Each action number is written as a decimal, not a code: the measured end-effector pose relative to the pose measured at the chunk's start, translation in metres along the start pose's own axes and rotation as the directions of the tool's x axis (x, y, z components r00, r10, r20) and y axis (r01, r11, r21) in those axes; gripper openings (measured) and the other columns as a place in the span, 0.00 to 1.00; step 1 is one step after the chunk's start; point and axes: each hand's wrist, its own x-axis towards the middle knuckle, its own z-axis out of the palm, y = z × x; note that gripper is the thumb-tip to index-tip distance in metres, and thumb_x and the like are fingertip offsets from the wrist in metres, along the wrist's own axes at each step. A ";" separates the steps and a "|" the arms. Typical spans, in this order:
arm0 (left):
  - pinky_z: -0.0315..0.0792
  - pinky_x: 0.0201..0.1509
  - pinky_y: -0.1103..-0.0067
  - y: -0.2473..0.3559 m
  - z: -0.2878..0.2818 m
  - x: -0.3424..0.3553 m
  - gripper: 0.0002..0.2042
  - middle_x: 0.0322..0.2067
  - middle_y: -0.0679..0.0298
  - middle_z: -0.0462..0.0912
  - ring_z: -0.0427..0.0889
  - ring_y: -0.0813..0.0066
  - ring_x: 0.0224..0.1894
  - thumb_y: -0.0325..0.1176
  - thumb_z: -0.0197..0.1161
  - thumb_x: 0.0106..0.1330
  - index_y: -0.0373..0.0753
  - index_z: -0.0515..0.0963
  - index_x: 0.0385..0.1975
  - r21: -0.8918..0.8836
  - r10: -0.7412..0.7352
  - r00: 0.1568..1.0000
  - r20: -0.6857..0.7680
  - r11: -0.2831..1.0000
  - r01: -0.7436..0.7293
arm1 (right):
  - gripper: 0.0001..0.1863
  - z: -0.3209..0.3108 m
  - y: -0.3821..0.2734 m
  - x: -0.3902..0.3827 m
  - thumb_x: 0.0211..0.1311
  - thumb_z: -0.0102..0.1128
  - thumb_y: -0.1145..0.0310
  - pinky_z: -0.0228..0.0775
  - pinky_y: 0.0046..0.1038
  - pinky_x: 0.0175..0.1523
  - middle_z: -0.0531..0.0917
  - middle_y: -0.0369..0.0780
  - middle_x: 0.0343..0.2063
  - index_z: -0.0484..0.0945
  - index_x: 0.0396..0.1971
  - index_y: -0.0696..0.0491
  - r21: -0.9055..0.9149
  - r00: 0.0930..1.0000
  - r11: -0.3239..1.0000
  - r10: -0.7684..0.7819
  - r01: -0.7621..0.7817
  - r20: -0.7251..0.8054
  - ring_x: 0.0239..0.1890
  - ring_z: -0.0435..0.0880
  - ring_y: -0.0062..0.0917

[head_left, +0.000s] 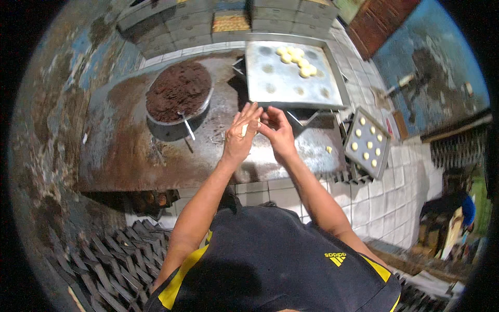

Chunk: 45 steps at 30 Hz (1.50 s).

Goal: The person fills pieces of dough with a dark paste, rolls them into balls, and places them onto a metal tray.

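Observation:
Over the near edge of the tray, above the metal table [135, 161], my two hands are close together. My left hand [239, 136] is cupped around a small piece of pale dough [245, 129], which its fingers partly hide. Beside it, my right hand [280, 136] has its fingers bent and apart, its thumb reaching to the left hand. Just beyond them a large metal baking tray [283, 93] carries a cluster of pale dough balls [293, 56]. To the left stands a round bowl [165, 122] heaped with dark brown crumbly filling [179, 89], a light-handled utensil [187, 127] stuck in it.
A smaller tray [382, 165] with spaced dough pieces sits off the table's right end. A small dough scrap [328, 150] lies on the table near that end. Grey metal boxes [189, 26] line the far side; stacked dark metal pieces [119, 260] are at my lower left.

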 end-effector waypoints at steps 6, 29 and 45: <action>0.77 0.56 0.70 0.026 0.041 -0.024 0.43 0.54 0.51 0.84 0.86 0.62 0.51 0.29 0.72 0.58 0.46 0.59 0.75 0.006 -0.092 0.899 0.428 0.995 0.098 | 0.12 -0.088 -0.049 -0.027 0.59 0.67 0.72 0.78 0.33 0.46 0.86 0.46 0.36 0.85 0.43 0.57 -0.477 0.765 0.666 -0.226 0.573 0.604 0.41 0.87 0.37; 0.42 0.80 0.66 0.004 0.118 0.056 0.36 0.78 0.58 0.48 0.42 0.64 0.80 0.61 0.34 0.79 0.38 0.56 0.75 -0.593 -0.404 0.842 0.359 0.598 0.540 | 0.23 -0.105 0.002 0.053 0.66 0.68 0.58 0.69 0.32 0.57 0.80 0.43 0.46 0.75 0.52 0.58 -0.218 0.988 0.976 0.049 -0.016 0.148 0.51 0.78 0.29; 0.74 0.57 0.76 -0.151 0.024 0.125 0.16 0.54 0.58 0.83 0.82 0.73 0.52 0.29 0.58 0.74 0.33 0.76 0.59 -0.446 -0.612 0.776 -0.154 0.744 0.498 | 0.30 -0.070 0.099 0.295 0.68 0.59 0.54 0.51 0.49 0.76 0.63 0.56 0.69 0.69 0.59 0.63 -0.557 0.533 0.289 0.165 0.779 0.830 0.71 0.60 0.54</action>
